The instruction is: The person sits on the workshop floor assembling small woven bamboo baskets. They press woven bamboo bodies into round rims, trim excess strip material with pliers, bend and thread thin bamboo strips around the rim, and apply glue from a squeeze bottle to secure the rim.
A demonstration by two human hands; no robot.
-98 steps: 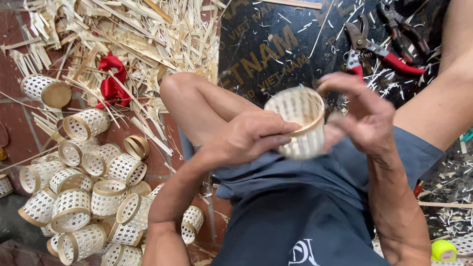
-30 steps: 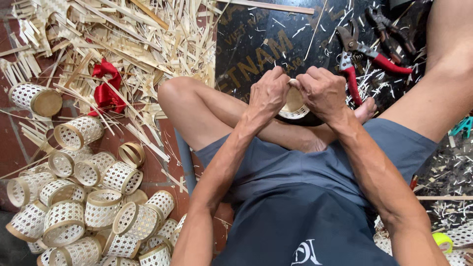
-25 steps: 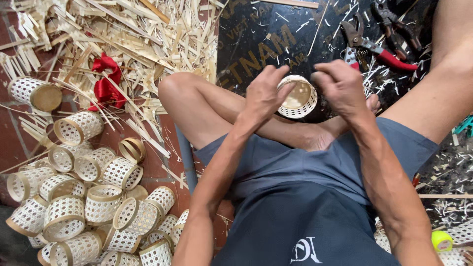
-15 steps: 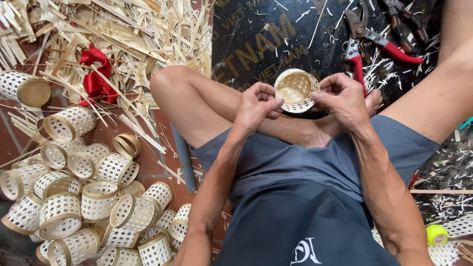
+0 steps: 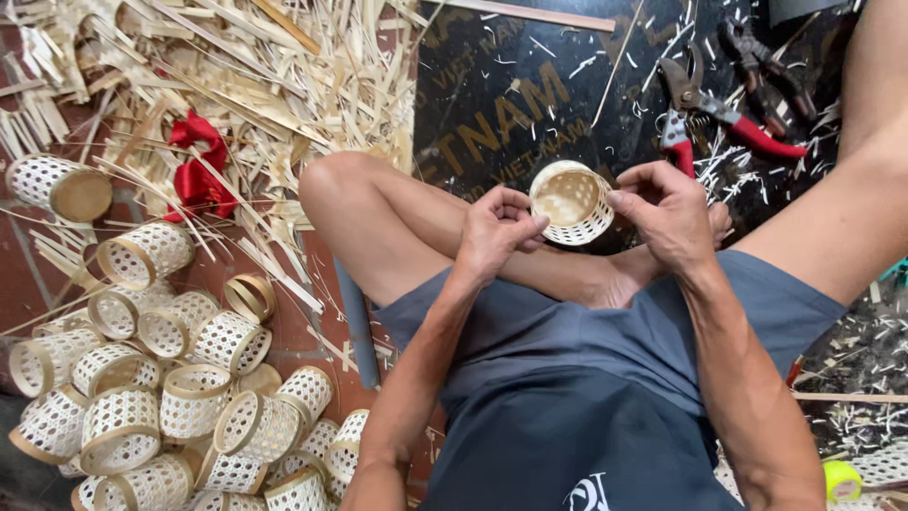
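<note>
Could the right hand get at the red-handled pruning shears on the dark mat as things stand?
Probably yes. The shears lie in the open on the mat, just beyond the right hand, with nothing between them. But that hand and the left hand both grip the small woven basket, so it would have to let go first.

Soft, even daylight fills the scene, with only faint shadows. The focus is sharp throughout. Edges bend slightly from the wide lens.
</note>
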